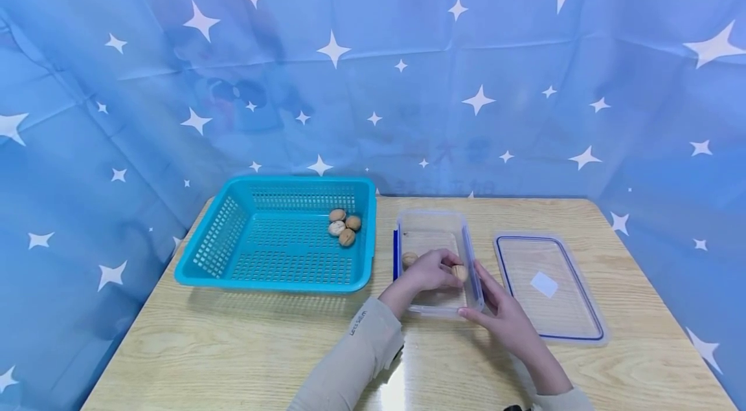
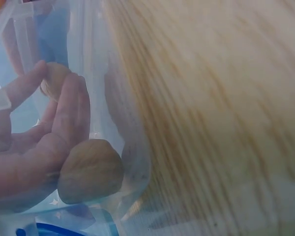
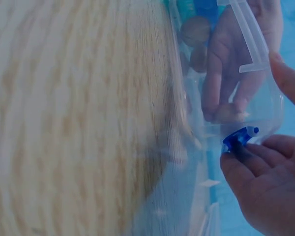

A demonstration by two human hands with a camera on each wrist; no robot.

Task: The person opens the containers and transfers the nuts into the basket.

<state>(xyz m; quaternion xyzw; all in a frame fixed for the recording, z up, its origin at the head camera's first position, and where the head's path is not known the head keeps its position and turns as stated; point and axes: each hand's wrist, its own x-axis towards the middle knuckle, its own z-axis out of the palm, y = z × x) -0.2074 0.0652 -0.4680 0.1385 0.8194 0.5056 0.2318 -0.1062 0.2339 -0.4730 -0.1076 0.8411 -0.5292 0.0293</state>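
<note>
My left hand point(image 1: 434, 270) reaches inside a clear plastic food container point(image 1: 434, 220) and pinches a walnut point(image 1: 460, 272) between thumb and fingertips, near the right wall. Through the clear wall, the left wrist view shows this walnut point(image 2: 55, 82) at the fingertips. Another walnut point(image 1: 410, 259) lies by the container's left wall, next to the left hand. My right hand point(image 1: 506, 317) grips the container's front right corner, thumb at the front and fingers along the right side. In the right wrist view, its fingertips touch a blue latch point(image 3: 240, 137).
Left of the container stands a turquoise basket point(image 1: 274, 287) with several walnuts point(image 1: 347, 238) at its right end. The container's lid point(image 1: 527, 255), edged with a blue seal, lies flat to the right. A star-patterned blue curtain point(image 1: 408, 94) hangs behind the wooden table point(image 1: 233, 346).
</note>
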